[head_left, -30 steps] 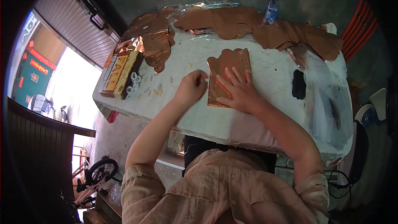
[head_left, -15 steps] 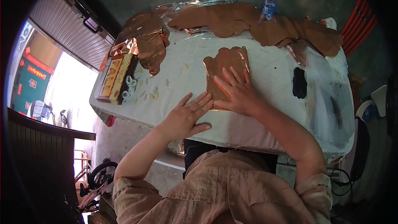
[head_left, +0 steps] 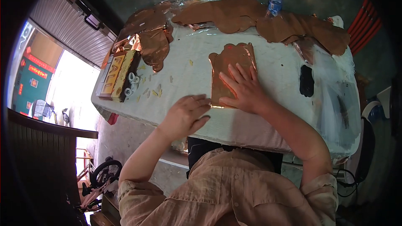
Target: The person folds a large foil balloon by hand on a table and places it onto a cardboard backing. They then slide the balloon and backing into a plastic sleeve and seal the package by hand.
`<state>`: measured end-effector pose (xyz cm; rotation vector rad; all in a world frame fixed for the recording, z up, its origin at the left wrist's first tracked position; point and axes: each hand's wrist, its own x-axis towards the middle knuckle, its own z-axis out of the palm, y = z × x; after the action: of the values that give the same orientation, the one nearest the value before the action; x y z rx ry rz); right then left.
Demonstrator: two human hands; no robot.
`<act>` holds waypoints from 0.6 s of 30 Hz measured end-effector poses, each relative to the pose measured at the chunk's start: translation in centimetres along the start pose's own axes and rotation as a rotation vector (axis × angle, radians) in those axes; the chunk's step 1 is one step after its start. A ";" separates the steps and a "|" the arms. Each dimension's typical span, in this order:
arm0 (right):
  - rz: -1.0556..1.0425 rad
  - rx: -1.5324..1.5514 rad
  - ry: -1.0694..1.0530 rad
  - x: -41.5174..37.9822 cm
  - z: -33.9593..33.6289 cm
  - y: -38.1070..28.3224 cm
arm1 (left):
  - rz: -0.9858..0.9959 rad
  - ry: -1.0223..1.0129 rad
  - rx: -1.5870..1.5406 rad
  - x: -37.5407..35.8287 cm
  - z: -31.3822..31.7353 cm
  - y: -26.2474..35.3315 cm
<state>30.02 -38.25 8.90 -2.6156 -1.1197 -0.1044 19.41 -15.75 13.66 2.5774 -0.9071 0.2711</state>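
Note:
A copper-coloured foil piece [head_left: 230, 58] with a scalloped far edge lies flat on the cloth-covered table. My right hand [head_left: 245, 92] rests palm down on its right half, fingers spread. At the near left corner of the piece is my left hand [head_left: 186, 115], fingertips close to the edge. Its fingers are slightly bent with the thumb held apart, and nothing shows in them.
Brown foil sheets [head_left: 217, 14] line the table's far side, with a water bottle [head_left: 275, 0] beside them. A box [head_left: 119, 75] and white rings [head_left: 133, 81] sit at left near small yellow scraps [head_left: 157, 91]. A black object [head_left: 306, 81] lies near clear plastic [head_left: 333, 100] at right.
My left hand has drawn back slightly from the foil's corner, its fingers more bent. My right hand stays spread on the foil. The whole view has shifted a little.

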 end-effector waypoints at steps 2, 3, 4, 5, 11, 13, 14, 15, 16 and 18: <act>0.006 -0.001 0.001 -0.1 0.2 0.0 | -0.006 0.024 0.019 -0.2 -0.2 -0.6; 0.005 -0.002 0.004 0.1 0.1 0.0 | -0.048 0.038 -0.010 -0.2 -0.2 -0.7; 0.002 -0.001 0.007 0.2 0.0 -0.1 | -0.090 0.051 -0.039 -0.1 -0.4 -0.8; 0.003 -0.006 -0.001 0.2 0.0 -0.1 | -0.090 0.050 -0.037 0.2 -0.2 -0.6; 0.005 0.002 0.001 -0.1 0.0 0.0 | 0.058 0.081 0.005 0.1 0.4 -0.7; -0.003 0.008 0.002 0.0 -0.2 -0.1 | 0.036 0.107 0.008 0.1 0.3 -0.5; 0.002 0.009 -0.001 0.0 -0.3 -0.2 | 0.014 0.133 0.012 0.1 0.2 -0.4; 0.008 0.011 -0.005 0.0 -0.3 -0.3 | 0.011 0.132 0.015 0.5 0.1 -0.1; 0.007 0.012 -0.005 0.1 -0.3 -0.3 | 0.051 0.137 0.038 1.1 0.1 0.2; 0.001 0.010 0.002 0.0 -0.2 -0.1 | 0.096 0.144 0.054 1.3 0.3 0.2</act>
<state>29.94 -38.21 9.12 -2.6068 -1.1157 -0.1006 20.30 -16.76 13.87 2.5275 -0.9839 0.5085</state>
